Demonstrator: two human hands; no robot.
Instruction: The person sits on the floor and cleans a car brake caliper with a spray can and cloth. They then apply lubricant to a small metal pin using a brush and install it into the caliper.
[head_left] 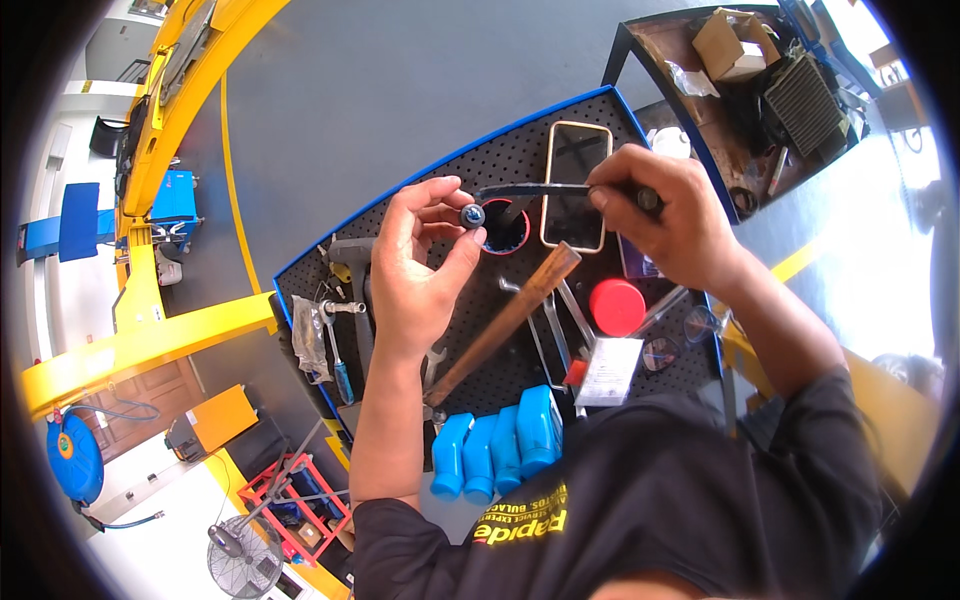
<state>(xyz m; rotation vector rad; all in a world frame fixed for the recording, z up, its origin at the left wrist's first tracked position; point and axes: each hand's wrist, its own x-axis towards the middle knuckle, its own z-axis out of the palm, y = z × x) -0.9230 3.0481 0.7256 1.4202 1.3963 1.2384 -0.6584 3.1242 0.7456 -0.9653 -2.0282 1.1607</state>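
My left hand (412, 285) pinches a small dark cylindrical part (472, 216) between thumb and fingers, its round end facing up. My right hand (675, 215) is closed on a slim dark tool with a flat, slightly bent shaft (535, 189); its far tip comes close to the small part, and I cannot tell whether they touch. Just below the tip sits a round black container with a red rim (526, 226). A phone in a pale case (573, 200) lies partly under the tool. In front of both hands is a wooden handle (510, 318).
The perforated black cart top has a blue edge (455, 150). On it are a red lid (617, 307), a paper slip (610, 371), wrenches (548, 335), glasses (660, 353) and several blue bottles (540, 425). A second cart (660, 75) with a cardboard box (735, 45) stands far right.
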